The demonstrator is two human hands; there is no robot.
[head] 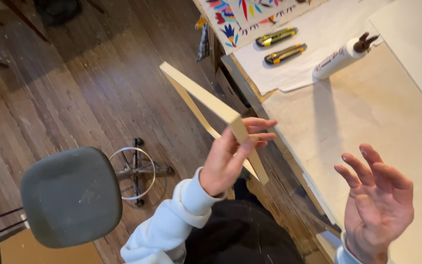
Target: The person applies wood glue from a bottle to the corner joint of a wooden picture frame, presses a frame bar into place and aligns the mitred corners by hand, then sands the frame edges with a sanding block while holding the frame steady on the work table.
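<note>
A: Head view, nearest first: what are the hands doing?

B: The left hand [230,159] is closed around a pale wooden frame [211,110], thumb on one face and fingers [260,124] wrapped over the corner. The right hand [379,200] is empty, palm up and fingers spread, hovering above the bench [367,122].

A: Where is the frame exactly?

B: Held up in the air, left of the bench edge, over the wood floor [89,88]. It tilts, one bar running up and away to the left, another slanting down past the wrist. It touches nothing but the left hand.

A: What sits below and to the left?

B: A grey stool [72,195] with a round seat, and behind it a metal ring base [135,171] on the floor.

A: And farther back on the bench?

B: A white glue bottle [340,57] with a dark nozzle lies on its side on white paper [328,29]. Beyond it two yellow-and-black knives [282,45] lie side by side, near a colourful patterned sheet [250,14]. A white board [416,44] lies at the far right.
</note>
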